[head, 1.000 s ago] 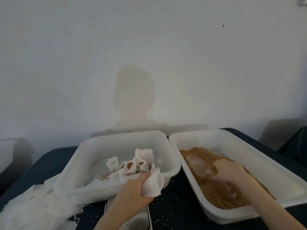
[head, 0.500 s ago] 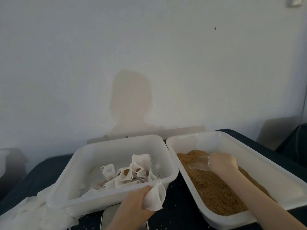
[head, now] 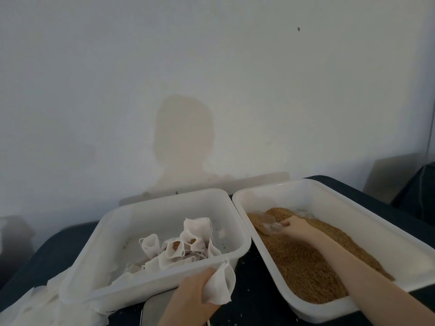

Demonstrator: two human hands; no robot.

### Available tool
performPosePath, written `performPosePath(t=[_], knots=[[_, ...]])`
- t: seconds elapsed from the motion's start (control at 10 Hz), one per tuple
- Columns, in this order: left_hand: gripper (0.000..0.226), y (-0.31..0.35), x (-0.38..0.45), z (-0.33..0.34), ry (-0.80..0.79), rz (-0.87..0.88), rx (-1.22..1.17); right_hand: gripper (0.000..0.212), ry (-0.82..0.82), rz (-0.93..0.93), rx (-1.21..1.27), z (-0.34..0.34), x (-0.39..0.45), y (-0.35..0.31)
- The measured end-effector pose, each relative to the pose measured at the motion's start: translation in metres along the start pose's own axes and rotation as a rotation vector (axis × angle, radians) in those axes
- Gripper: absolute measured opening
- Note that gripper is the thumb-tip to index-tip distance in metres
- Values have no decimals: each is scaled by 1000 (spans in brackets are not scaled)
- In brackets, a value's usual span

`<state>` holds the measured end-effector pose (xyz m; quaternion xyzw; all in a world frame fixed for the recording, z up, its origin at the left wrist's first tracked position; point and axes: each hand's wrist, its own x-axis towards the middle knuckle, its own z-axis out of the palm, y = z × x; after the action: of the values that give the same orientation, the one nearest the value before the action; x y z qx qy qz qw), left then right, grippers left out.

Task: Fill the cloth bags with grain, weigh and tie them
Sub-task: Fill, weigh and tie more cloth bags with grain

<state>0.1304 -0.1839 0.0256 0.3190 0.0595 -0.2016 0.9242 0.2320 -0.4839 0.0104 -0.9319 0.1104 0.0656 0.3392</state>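
My left hand (head: 193,292) grips a small white cloth bag (head: 220,284) with its mouth up, just in front of the left tub's near rim and above the scale (head: 155,310). My right hand (head: 295,228) holds a clear plastic scoop (head: 266,221) whose bowl is dug into the brown grain (head: 301,262) at the far left of the right white tub (head: 353,205). The left white tub (head: 113,234) holds several filled cloth bags (head: 186,243), some with grain showing at the mouth.
A heap of empty white cloth bags (head: 35,304) lies on the dark table at the left front. Loose grains are scattered on the table (head: 251,300) between the tubs. A pale wall stands right behind the tubs.
My right hand has carried the scoop from the middle of the grain to the far left end of the tub. My left hand has kept the bag in the same place.
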Motion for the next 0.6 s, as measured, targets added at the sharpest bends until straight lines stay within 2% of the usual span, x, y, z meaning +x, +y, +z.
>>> performPosePath(t=[0.1,0.2,0.3,0.4,0.6], knots=[[31,-2,1,-24,88,201,972,45,49,14,92,-1,1,0],[34,-4,4,-43,-22,441,1648,37,91,22,70,-3,-3,0],[24,-3,-1,-38,-28,417,1672,34,92,16,56,-6,-9,-3],[27,0,-1,-37,-28,423,1665,28,97,38,44,-13,-15,-4],[38,-2,-6,-32,-35,387,1789,46,47,61,-84,-16,-21,-1]])
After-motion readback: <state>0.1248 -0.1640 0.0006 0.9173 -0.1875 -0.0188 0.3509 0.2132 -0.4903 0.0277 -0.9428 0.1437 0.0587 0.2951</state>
